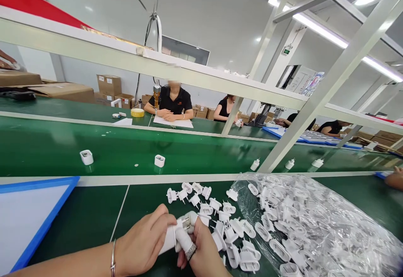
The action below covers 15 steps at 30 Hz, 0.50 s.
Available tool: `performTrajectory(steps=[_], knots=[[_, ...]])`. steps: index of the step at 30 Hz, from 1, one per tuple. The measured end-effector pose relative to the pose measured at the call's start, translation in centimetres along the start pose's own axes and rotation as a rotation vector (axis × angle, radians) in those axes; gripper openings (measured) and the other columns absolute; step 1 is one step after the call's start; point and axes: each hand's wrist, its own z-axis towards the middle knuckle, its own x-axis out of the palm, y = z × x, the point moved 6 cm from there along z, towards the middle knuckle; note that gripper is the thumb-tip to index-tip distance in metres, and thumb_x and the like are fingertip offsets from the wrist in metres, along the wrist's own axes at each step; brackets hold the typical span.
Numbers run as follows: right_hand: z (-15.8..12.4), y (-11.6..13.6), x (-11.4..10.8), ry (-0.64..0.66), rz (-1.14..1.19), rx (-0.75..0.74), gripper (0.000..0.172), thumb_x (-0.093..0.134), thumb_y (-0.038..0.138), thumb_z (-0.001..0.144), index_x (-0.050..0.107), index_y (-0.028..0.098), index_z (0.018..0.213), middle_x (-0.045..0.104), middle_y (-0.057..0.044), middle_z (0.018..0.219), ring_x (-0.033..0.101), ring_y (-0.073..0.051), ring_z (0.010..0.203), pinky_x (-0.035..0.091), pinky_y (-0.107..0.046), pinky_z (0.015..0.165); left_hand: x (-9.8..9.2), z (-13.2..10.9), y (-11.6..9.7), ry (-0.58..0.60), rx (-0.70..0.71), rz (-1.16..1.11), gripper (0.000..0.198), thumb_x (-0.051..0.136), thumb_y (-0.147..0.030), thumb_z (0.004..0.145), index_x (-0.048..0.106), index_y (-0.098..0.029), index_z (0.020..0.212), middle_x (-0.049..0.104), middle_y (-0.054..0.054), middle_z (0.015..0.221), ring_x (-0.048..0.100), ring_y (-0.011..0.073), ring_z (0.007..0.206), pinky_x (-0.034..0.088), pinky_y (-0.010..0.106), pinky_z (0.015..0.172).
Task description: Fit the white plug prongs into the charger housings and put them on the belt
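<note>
My left hand (138,240), with a bracelet at the wrist, is closed round a white plug charger (169,240). From the right, my right hand (206,245) grips the charger's pronged end between thumb and fingers. White wraps cover some of its fingertips, and a ring shows on one finger. Two metal pins point toward the right hand; part of that end is hidden by the fingers. Just beyond and right of my hands lie many loose white plug caps (231,235) with pins. More fill a clear plastic bag (333,226) farther right.
A green conveyor belt (119,142) runs across ahead, carrying white charger housings (86,157) and several pronged chargers (255,164). A blue-edged white tray (34,214) lies at left. A slanted metal post (327,71) stands at right. Co-workers sit across the belt; another person's hand (395,179) shows at far right.
</note>
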Motion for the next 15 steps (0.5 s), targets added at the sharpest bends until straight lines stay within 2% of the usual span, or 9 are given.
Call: performTrajectory(steps=[3,6,8,11,13,15], knots=[[0.2,0.5,0.3,0.019,0.094,-0.023,0.059,0.058,0.076,0.076,0.043,0.02,0.086,0.048,0.006,0.056,0.045,-0.008,0.038,0.032,-0.017,0.039,-0.8,0.9,-0.3,-0.011,-0.045,-0.053,0.036,0.023,-0.031,0.095,0.057,-0.023,0.106,0.053,0.007,0.089,0.053,0.0183,0.069,0.043,0.028,0.064],[0.2,0.7,-0.1,-0.004,0.152,-0.05,0.056,0.049,0.071,0.085,0.045,0.018,0.104,0.048,0.005,0.062,0.041,-0.008,0.039,0.032,-0.019,0.04,-1.8,1.8,0.1,-0.061,-0.238,-0.142,0.037,0.022,-0.033,0.095,0.058,-0.022,0.098,0.053,0.006,0.086,0.053,0.018,0.069,0.044,0.029,0.065],[-0.2,0.6,-0.7,-0.072,0.034,-0.155,0.055,0.042,0.065,0.092,0.041,0.018,0.121,0.05,0.002,0.067,0.047,-0.012,0.048,0.041,-0.024,0.048,-2.2,2.2,0.3,-0.107,-0.355,-0.178,0.036,0.024,-0.033,0.093,0.057,-0.021,0.091,0.054,0.005,0.084,0.054,0.019,0.071,0.045,0.03,0.068],[-1.3,0.0,-1.2,-0.24,-0.321,-0.361,0.063,0.06,0.053,0.085,0.036,0.02,0.133,0.057,-0.008,0.091,0.057,-0.022,0.077,0.05,-0.037,0.074,-2.3,2.2,0.6,-0.201,-0.496,-0.219,0.031,0.026,-0.033,0.09,0.055,-0.022,0.089,0.057,0.006,0.088,0.056,0.0213,0.079,0.047,0.033,0.076],[-1.7,-0.6,-0.5,-0.226,-0.479,-0.428,0.07,0.073,0.044,0.076,0.039,0.022,0.133,0.056,-0.011,0.106,0.058,-0.025,0.087,0.05,-0.039,0.082,-2.0,1.9,0.7,-0.242,-0.555,-0.263,0.03,0.026,-0.036,0.091,0.053,-0.022,0.09,0.058,0.006,0.089,0.056,0.0225,0.084,0.048,0.035,0.079],[-1.7,-0.7,0.1,-0.162,-0.513,-0.449,0.065,0.074,0.036,0.074,0.043,0.025,0.129,0.055,-0.011,0.113,0.059,-0.026,0.093,0.051,-0.037,0.083,-1.6,1.5,0.8,-0.225,-0.568,-0.319,0.034,0.026,-0.044,0.092,0.052,-0.023,0.092,0.058,0.007,0.09,0.057,0.023,0.085,0.049,0.035,0.079]])
